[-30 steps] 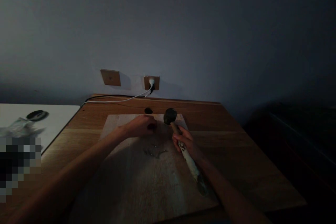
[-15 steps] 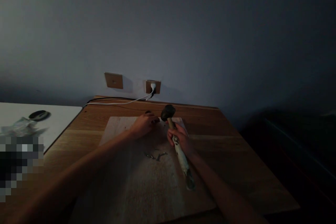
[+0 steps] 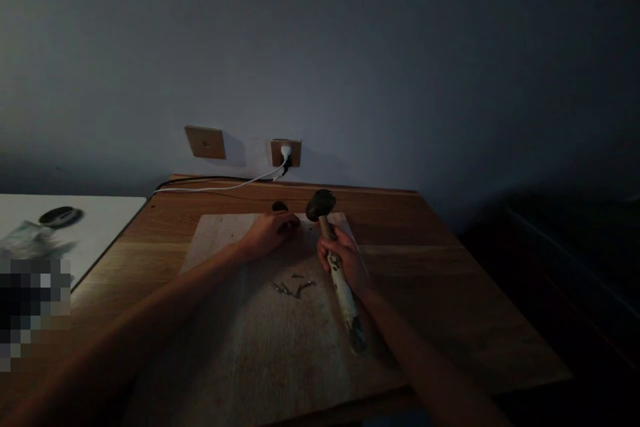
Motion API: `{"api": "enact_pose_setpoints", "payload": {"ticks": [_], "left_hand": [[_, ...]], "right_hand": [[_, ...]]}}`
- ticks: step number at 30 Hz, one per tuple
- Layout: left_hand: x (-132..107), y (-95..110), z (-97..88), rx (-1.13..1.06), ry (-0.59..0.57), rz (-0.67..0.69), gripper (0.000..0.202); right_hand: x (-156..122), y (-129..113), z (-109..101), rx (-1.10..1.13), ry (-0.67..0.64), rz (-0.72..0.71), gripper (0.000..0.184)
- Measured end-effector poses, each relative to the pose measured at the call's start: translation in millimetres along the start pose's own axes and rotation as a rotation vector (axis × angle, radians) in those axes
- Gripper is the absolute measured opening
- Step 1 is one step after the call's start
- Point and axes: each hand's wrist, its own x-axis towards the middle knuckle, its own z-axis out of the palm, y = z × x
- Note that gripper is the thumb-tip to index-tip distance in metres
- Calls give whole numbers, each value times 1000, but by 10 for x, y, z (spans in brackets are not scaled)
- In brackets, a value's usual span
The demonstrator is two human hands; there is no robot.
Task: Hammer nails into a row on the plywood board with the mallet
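- I am holding a dark-headed, spotted pale-handled hammer (image 3: 343, 288), my right grip (image 3: 344, 259) wrapping around it, just below the frame's centre.
- My left grip (image 3: 269, 233) is sitting half-curled over a pale rectangular wooden board (image 3: 280, 360); I cannot tell whether it is pinching anything.
- I am seeing small silvery metal pieces (image 3: 299, 291) lying on the board, lower centre.

"What shows of the person?"
"Left forearm (image 3: 173, 307) and right forearm (image 3: 410, 340), both bare and slim, narrowing towards the wrists (image 3: 243, 251)."
"And beyond those?"
"Left hand (image 3: 267, 233) and right hand (image 3: 351, 263), bare too; the dimness hides finer detail."
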Motion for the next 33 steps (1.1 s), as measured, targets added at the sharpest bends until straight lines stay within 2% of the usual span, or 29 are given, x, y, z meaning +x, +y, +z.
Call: {"api": "enact_pose_setpoints", "payload": {"ticks": [6, 11, 17, 26, 33], "left_hand": [[-5, 16, 3, 60, -23, 73, 26], [5, 3, 4, 22, -44, 47, 21], [11, 6, 2, -56, -36, -79, 37], [33, 6, 22, -121, -35, -73, 52], [26, -31, 28, -143, -19, -46, 58]], "right_hand": [[-2, 22, -4, 21, -26, 12, 35], [1, 66, -31, 27, -60, 18, 38], [-28, 15, -7, 2, -85, 49, 37], [-92, 43, -5, -74, -117, 70, 25], [-131, -8, 31, -126, -104, 104, 31]]}}
